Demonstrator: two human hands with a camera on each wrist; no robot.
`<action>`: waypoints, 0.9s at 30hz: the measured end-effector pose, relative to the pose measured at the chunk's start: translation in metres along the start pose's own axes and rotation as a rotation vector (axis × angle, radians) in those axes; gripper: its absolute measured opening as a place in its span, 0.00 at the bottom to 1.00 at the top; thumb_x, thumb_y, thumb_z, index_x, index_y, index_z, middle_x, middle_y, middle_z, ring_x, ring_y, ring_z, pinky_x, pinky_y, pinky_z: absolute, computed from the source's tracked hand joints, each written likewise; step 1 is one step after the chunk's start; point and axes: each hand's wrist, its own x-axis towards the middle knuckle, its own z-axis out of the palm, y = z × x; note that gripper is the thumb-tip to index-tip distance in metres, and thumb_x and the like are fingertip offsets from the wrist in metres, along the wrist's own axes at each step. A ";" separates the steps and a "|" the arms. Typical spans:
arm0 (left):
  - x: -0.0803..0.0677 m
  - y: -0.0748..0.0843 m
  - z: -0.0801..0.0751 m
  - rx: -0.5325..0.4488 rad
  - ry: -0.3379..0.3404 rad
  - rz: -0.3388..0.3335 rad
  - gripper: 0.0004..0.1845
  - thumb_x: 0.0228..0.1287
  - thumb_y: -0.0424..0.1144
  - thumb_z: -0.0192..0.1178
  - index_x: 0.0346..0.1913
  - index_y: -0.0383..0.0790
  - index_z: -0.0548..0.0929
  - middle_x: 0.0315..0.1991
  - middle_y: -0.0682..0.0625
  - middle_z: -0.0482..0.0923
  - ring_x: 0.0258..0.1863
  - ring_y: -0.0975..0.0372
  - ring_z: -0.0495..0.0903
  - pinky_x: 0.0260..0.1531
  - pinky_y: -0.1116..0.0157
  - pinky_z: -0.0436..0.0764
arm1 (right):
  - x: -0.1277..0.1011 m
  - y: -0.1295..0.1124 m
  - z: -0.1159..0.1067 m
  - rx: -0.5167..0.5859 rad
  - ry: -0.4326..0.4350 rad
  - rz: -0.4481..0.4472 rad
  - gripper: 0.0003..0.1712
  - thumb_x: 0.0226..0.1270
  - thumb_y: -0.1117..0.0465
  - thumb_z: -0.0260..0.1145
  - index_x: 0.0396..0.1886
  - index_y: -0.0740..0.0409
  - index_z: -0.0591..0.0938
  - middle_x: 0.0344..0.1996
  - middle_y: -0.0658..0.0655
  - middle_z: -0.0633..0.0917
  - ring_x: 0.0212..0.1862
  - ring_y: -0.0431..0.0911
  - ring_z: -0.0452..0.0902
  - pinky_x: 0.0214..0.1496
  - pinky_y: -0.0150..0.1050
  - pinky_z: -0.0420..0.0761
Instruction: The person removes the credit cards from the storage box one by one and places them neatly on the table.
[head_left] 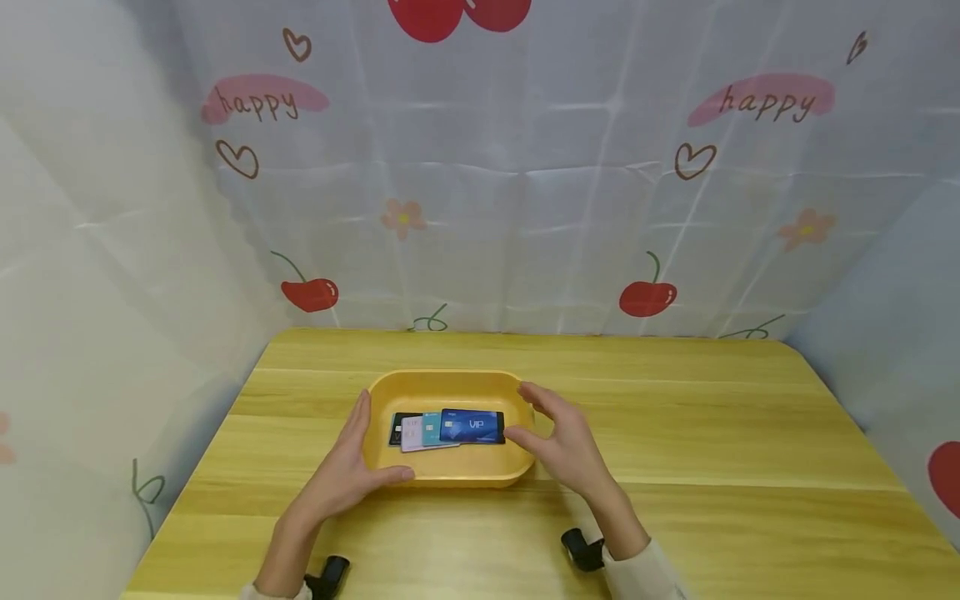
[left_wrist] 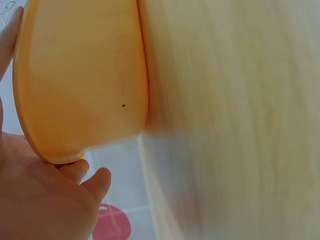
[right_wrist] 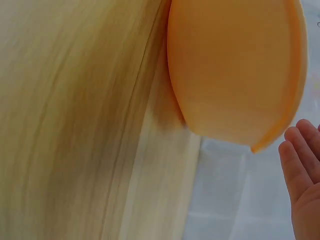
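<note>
Tabletop (head_left: pixel 712 433); cards (head_left: pixel 450 428), head view only

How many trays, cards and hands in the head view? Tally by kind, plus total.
Yellow tray: 1
Cards: 4 distinguishable (black card, pale pink card, light blue card, blue VIP card); overlap could hide more
Hands: 2 (left hand, right hand)
Total: 7 visible

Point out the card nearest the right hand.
The dark blue VIP card, rightmost and topmost; the light blue card, pale card and black card lie farther left.
</note>
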 end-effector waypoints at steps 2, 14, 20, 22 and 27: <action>0.001 0.001 0.000 -0.010 0.003 0.006 0.70 0.49 0.55 0.76 0.78 0.37 0.33 0.79 0.41 0.30 0.76 0.46 0.35 0.69 0.40 0.44 | 0.002 -0.002 0.004 0.007 -0.025 0.020 0.38 0.59 0.58 0.76 0.66 0.68 0.74 0.60 0.63 0.79 0.62 0.56 0.74 0.61 0.55 0.73; 0.001 0.001 0.000 -0.024 -0.008 -0.028 0.70 0.49 0.56 0.76 0.78 0.37 0.33 0.79 0.40 0.30 0.76 0.44 0.35 0.69 0.40 0.43 | 0.015 -0.012 0.029 0.006 -0.143 0.147 0.36 0.60 0.60 0.75 0.66 0.67 0.74 0.61 0.64 0.78 0.63 0.59 0.72 0.62 0.58 0.71; 0.001 0.001 0.000 -0.035 -0.008 -0.026 0.70 0.49 0.55 0.76 0.79 0.37 0.33 0.79 0.41 0.30 0.76 0.45 0.34 0.69 0.40 0.42 | 0.029 -0.021 0.038 -0.103 -0.262 0.223 0.35 0.62 0.56 0.74 0.63 0.71 0.75 0.58 0.67 0.80 0.58 0.61 0.76 0.56 0.56 0.77; 0.001 0.001 0.000 -0.037 -0.007 -0.020 0.70 0.49 0.55 0.76 0.79 0.37 0.33 0.79 0.41 0.30 0.76 0.45 0.34 0.69 0.40 0.42 | 0.034 -0.025 0.041 -0.110 -0.304 0.244 0.36 0.62 0.56 0.73 0.64 0.72 0.75 0.58 0.67 0.79 0.58 0.61 0.76 0.56 0.55 0.77; 0.001 0.000 0.000 -0.043 -0.006 -0.017 0.69 0.50 0.55 0.76 0.79 0.37 0.34 0.79 0.42 0.30 0.76 0.46 0.34 0.69 0.41 0.43 | 0.041 -0.030 0.050 -0.036 -0.361 0.273 0.36 0.64 0.57 0.72 0.64 0.75 0.73 0.60 0.69 0.77 0.60 0.61 0.75 0.58 0.54 0.76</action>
